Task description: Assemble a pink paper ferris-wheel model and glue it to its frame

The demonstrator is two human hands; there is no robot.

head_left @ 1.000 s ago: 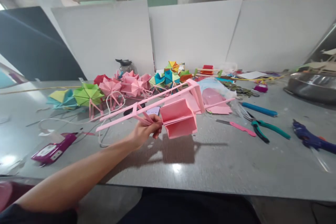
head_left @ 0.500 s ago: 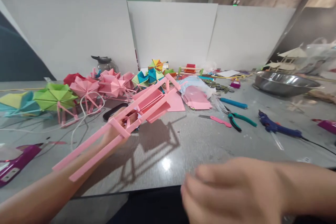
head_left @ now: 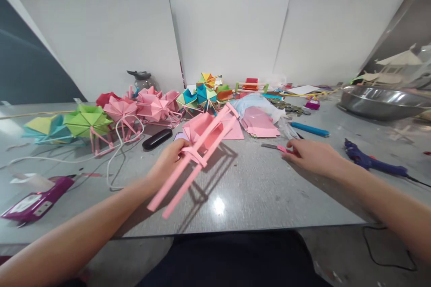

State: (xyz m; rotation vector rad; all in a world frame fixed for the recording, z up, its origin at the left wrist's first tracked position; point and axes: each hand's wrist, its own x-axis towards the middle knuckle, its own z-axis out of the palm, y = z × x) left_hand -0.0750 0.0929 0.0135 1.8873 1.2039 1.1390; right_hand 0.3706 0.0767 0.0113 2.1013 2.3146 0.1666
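My left hand (head_left: 170, 159) is closed on a pink paper wheel model (head_left: 197, 154), gripping it near its crossbar. The model is tilted above the table, its folded paper wheel at the far end and two long strips pointing towards me. My right hand (head_left: 313, 157) rests low over the table at the right, its thumb and fingers closed round the handle of a pink-handled knife (head_left: 278, 147). The knife's grey blade points left and lies on or just above the tabletop. My right hand hides most of the pliers beside it.
Finished paper wheels (head_left: 153, 106) crowd the back left. Pink paper sheets (head_left: 259, 123), a blue stick-like tool (head_left: 310, 129), a blue glue gun (head_left: 373, 161) and a metal bowl (head_left: 380, 103) lie to the right. A purple power strip (head_left: 40, 199) and white cable (head_left: 109, 170) are at the left.
My right hand has moved forward from the near edge to the pink-handled knife and closed on it. My left hand has shifted with the paper model, which now stands more steeply towards me.
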